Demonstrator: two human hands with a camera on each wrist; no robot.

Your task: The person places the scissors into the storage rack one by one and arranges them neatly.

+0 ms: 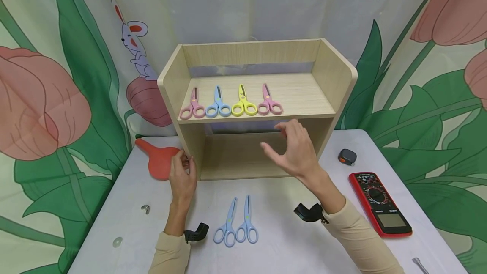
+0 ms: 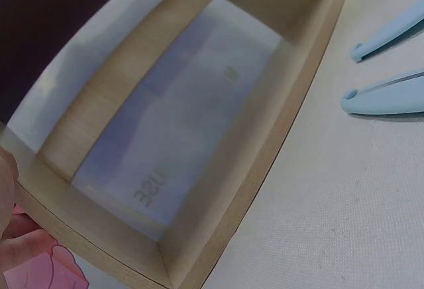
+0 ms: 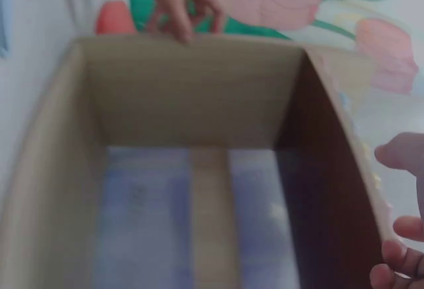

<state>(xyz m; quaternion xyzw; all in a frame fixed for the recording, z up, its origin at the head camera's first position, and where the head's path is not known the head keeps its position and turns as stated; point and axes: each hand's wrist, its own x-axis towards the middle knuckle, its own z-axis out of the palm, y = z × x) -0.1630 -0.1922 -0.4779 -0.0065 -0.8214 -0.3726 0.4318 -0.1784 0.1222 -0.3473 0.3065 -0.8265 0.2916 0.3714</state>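
A two-tier wooden shelf (image 1: 243, 174) stands on the white table. At its lower left side panel, my left hand (image 1: 182, 174) grips the front edge with bent fingers. My right hand (image 1: 294, 149) hovers before the right half of the shelf, thumb and fingers spread apart and nothing between them. Along the upper board lie pink scissors (image 1: 194, 107), blue scissors (image 1: 218, 104), yellow scissors (image 1: 244, 102) and another pink pair (image 1: 268, 102), side by side with handles toward me. Two more pairs of light blue scissors (image 1: 229, 225) lie on the table in front.
Left of the shelf lies a flat red paddle-shaped object (image 1: 160, 160). On the left of the table are a small metal piece (image 1: 146, 209) and a clear disc (image 1: 117, 242). A tape measure (image 1: 347, 156), a red multimeter (image 1: 380, 204) and a metal rod (image 1: 420, 264) occupy the right side.
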